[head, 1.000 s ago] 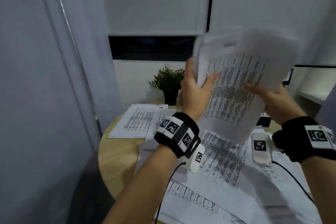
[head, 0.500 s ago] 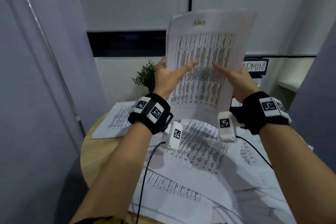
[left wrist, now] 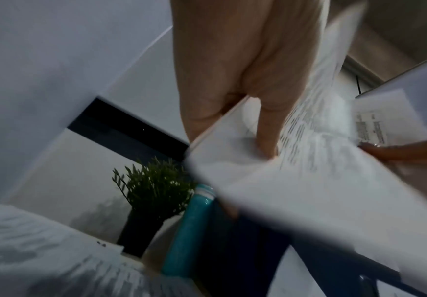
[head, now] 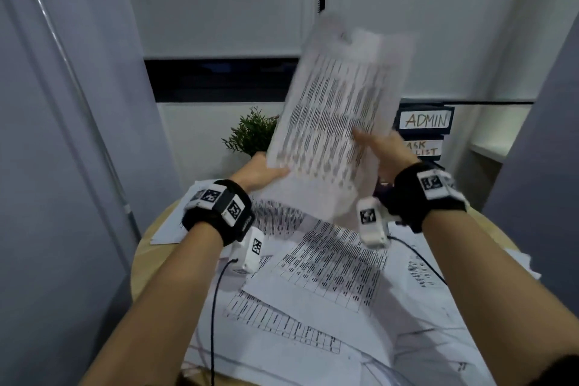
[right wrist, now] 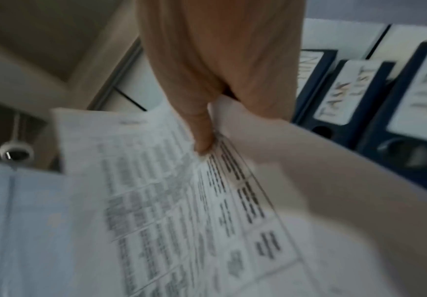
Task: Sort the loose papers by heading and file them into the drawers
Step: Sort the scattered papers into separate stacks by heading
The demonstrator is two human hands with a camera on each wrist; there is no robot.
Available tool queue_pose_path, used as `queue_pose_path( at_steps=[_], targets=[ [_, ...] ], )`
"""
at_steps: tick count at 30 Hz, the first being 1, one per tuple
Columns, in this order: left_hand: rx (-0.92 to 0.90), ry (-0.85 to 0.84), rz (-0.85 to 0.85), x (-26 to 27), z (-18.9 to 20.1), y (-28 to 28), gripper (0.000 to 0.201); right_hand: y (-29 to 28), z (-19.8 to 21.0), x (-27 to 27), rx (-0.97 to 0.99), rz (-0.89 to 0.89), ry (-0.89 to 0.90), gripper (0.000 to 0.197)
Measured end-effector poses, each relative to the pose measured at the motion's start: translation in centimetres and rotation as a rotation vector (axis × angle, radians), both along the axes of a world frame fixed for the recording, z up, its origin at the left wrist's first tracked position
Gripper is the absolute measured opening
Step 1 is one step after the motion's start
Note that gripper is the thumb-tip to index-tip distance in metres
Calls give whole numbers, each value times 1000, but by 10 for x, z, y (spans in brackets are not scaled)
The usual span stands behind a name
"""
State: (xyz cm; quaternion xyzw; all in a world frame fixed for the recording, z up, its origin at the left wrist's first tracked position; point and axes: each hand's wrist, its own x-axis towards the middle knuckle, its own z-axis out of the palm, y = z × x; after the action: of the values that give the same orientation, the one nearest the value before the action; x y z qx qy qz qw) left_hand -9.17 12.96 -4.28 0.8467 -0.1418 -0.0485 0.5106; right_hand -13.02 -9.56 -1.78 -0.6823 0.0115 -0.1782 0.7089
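Held up above the round wooden counter, tilted with its top edge leaning right: a printed sheet covered in dense columns of text, blurred, heading unreadable. Left hand at the sheet's lower left corner, thumb on the printed face and fingers behind the paper, pinching the edge. Right hand at the lower right side, thumb pressed on the face and fingers curled behind, gripping as well. Below, spread across the counter from near to far: loose papers with tables and grids, overlapping one another. Far right, behind the right hand: stacked dark blue drawers, the top label reading "ADMIN", the next partly hidden, showing "ASK" and "LIST"; in the right wrist view "TASK LIST" beside another label too blurred to read. Far left of the sheet: a small green potted plant. Just right of the plant in the left wrist view: a teal bottle-like thing, blurred.
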Motion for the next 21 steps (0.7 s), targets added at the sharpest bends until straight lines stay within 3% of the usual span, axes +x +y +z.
queue_pose_path(
  at_steps=[2,5,8,11,14,21],
  targets=[
    [-104,-35,55,-4,7,14,38,8,24,7,40,-18,-42,4],
    [-201,-125,149,-3,13,32,37,33,41,20,-65,99,-3,23],
    [-288,-23,181,-8,8,53,34,62,24,27,-182,192,158,35],
    [-176,93,142,-12,-7,76,36,79,-8,33,-344,265,340,29],
    [13,161,126,-19,-19,94,27,85,-34,35,-531,359,497,8],
    [66,263,94,0,-37,95,35,94,-59,38,-582,320,596,18]
  ],
)
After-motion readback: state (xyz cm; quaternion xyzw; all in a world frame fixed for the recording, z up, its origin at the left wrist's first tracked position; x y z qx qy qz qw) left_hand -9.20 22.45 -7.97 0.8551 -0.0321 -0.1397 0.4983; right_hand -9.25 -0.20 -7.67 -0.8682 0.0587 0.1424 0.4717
